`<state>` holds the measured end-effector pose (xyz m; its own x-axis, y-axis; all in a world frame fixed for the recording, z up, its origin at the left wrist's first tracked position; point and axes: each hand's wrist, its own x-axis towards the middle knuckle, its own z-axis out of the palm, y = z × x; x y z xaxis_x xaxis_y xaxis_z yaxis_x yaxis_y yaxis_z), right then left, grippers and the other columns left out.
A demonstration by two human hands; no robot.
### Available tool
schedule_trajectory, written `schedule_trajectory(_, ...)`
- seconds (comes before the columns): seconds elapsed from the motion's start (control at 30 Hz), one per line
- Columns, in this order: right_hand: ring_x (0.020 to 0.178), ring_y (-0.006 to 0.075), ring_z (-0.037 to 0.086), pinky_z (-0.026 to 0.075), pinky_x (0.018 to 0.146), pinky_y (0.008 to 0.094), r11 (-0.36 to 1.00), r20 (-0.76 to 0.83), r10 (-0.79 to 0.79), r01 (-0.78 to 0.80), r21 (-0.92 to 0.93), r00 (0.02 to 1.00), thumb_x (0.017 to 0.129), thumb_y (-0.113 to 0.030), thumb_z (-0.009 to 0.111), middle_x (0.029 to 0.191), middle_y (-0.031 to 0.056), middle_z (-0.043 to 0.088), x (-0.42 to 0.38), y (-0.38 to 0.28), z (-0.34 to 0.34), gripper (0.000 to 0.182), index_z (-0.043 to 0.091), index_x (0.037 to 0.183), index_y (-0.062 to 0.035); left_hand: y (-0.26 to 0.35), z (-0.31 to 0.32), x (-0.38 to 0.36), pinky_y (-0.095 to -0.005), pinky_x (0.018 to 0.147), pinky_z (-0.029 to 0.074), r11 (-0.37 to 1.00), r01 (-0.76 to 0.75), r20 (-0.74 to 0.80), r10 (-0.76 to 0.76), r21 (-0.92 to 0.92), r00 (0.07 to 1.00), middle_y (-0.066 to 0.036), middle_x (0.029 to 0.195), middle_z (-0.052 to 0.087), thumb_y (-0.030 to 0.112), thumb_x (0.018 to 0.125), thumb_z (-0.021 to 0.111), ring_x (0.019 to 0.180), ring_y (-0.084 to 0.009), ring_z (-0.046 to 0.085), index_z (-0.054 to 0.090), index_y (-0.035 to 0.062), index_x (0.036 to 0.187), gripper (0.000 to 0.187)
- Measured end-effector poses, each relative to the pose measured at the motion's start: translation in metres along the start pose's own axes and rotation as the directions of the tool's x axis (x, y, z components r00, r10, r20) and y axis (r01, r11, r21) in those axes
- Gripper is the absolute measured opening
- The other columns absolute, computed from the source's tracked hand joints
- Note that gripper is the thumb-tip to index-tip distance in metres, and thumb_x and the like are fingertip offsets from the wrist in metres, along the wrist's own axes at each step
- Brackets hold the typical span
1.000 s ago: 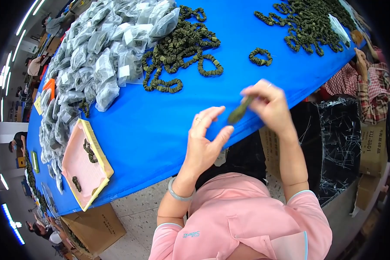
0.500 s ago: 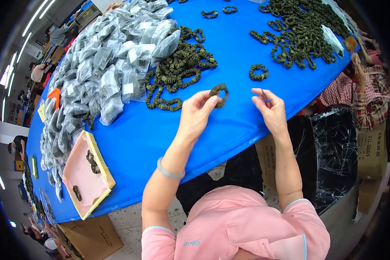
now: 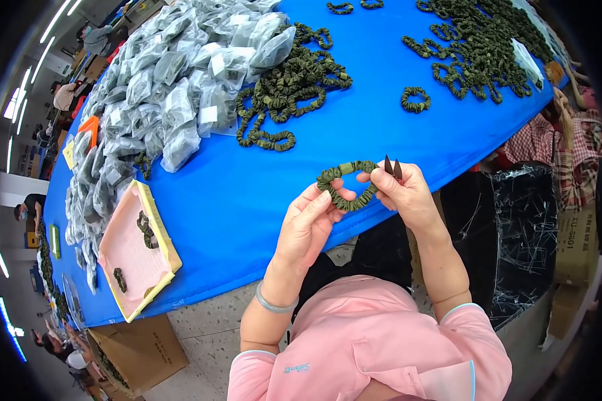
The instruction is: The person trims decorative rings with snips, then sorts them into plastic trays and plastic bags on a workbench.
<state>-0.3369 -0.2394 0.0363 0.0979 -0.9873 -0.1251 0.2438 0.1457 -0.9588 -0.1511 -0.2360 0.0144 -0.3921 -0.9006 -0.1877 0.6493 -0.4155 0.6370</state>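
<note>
A dark green scrunchie (image 3: pixel 346 168) is stretched into an open ring between my two hands, just above the table's near edge. My left hand (image 3: pixel 306 227) is closed on its left side, thumb and fingers pinching the gathered fabric. My right hand (image 3: pixel 408 200) pinches the right side. Tucked in that same hand are small thread snips (image 3: pixel 389 168), their two dark pointed blades standing up, apart from each other. Beyond my hands, a single scrunchie (image 3: pixel 416 99) lies on the blue table cover (image 3: pixel 368 127).
A heap of scrunchies (image 3: pixel 281 87) lies ahead, beside many bagged packets (image 3: pixel 174 93). A larger scrunchie pile (image 3: pixel 488 40) is at the far right. On the left stands a pink-lined tray (image 3: pixel 130 257). A black bin liner (image 3: pixel 525 240) with thread scraps hangs at right. Other people sit nearby.
My right hand has come left and taken hold of the scrunchie, with the snips still in it. My hands have drawn nearer my body, and the ring is now spread wide.
</note>
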Motion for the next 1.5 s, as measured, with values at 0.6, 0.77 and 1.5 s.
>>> schedule_trajectory(0.6,0.046,0.0023,0.035,0.025,0.040,0.0161,0.997,0.093,0.043,-0.049,0.059,0.995,0.092,-0.023,0.061,0.052,-0.0049,0.041,-0.004,0.010,-0.005,0.024,0.068,0.084,-0.0011,-0.004,0.002,-0.001,-0.0260,0.080,0.044,0.967,-0.089,0.046,0.080,0.240,0.996,-0.011,0.088,0.063,0.020,0.097,0.047,0.080,-0.0147,0.057,0.061,-0.0002,0.103,0.025)
schedule_trajectory(0.77,0.046,0.0024,0.034,0.024,0.040,0.0165,1.000,0.117,0.029,-0.028,-0.009,0.993,0.093,-0.024,0.060,0.052,-0.0053,0.041,-0.004,0.012,-0.002,0.026,0.068,0.082,-0.0017,0.000,0.004,-0.001,-0.0254,0.077,0.045,0.942,-0.075,0.049,0.062,0.328,0.997,-0.012,0.091,0.063,0.019,0.096,0.050,0.075,-0.0142,0.056,0.062,-0.0011,0.101,0.024)
schedule_trajectory(1.5,0.043,0.0026,0.034,0.025,0.039,0.0163,0.919,-0.556,-0.250,0.014,-0.394,0.793,0.090,-0.029,0.061,0.068,0.0021,0.061,0.063,0.002,-0.108,0.032,0.066,0.101,0.0002,0.068,-0.073,0.077,-0.0344,0.073,0.046,-0.770,-0.019,0.534,0.424,0.637,0.732,-0.008,0.084,0.062,0.004,0.071,0.063,0.078,-0.0257,0.056,0.065,0.0056,0.097,0.026)
